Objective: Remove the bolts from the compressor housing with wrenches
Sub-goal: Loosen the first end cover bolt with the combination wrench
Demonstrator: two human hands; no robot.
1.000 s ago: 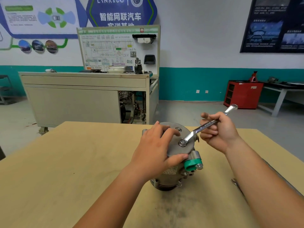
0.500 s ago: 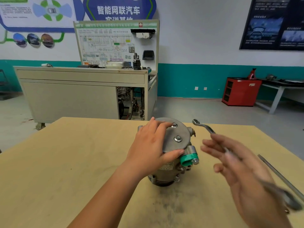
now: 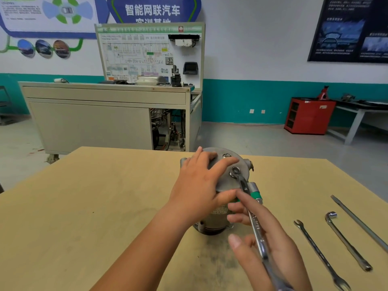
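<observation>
A grey metal compressor housing [image 3: 227,181] stands upright on the wooden table [image 3: 84,206], with a green plug [image 3: 255,195] on its right side. My left hand [image 3: 199,185] lies over the housing's top, fingers spread, thumb on its near edge. My right hand [image 3: 266,244] holds a silver ring wrench [image 3: 252,215] by the shaft. The wrench's ring end sits on a bolt [image 3: 236,170] on the top plate. A second bolt [image 3: 226,155] shows further back on the plate.
On the table to the right lie a combination wrench [image 3: 319,253], a socket wrench [image 3: 346,242] and a long metal rod [image 3: 359,223]. A dark smudge marks the table in front of the housing. Beyond the table stand a training bench [image 3: 105,114] and a red cabinet [image 3: 308,115].
My right hand lifted the wrench off the bolt, swung it down and around, and set its ring end back on the bolt with the handle now pointing toward me. My left hand stayed on the housing.
</observation>
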